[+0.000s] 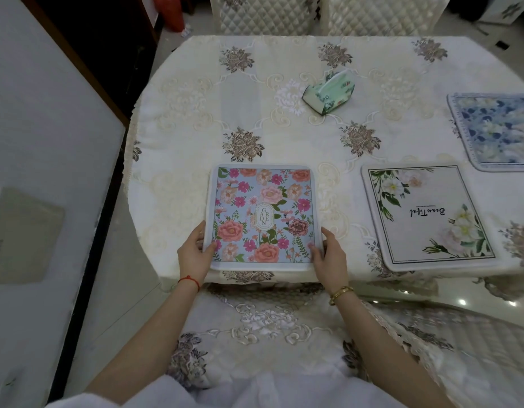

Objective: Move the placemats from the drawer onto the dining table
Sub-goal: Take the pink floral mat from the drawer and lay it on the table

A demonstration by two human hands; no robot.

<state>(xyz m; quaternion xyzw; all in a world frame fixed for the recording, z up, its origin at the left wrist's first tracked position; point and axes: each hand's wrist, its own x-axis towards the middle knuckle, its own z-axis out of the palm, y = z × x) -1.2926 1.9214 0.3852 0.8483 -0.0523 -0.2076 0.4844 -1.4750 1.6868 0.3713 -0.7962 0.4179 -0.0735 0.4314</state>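
A pale blue placemat with pink flowers (pixel 262 213) lies flat near the front edge of the dining table (pixel 196 119), which wears a cream embroidered cloth. My left hand (pixel 196 251) grips its lower left corner, thumb on top. My right hand (pixel 328 257) grips its lower right corner the same way. To the right lies a white placemat with white flowers and script lettering (pixel 425 216). A blue and white floral placemat (pixel 499 131) lies further right, cut off by the frame edge. No drawer is in view.
A green tissue pack (pixel 328 94) stands near the table's middle. Two quilted chair backs (pixel 263 13) are at the far side. A covered chair seat (pixel 263 322) is right below my arms. A white wall panel (pixel 43 142) runs along the left.
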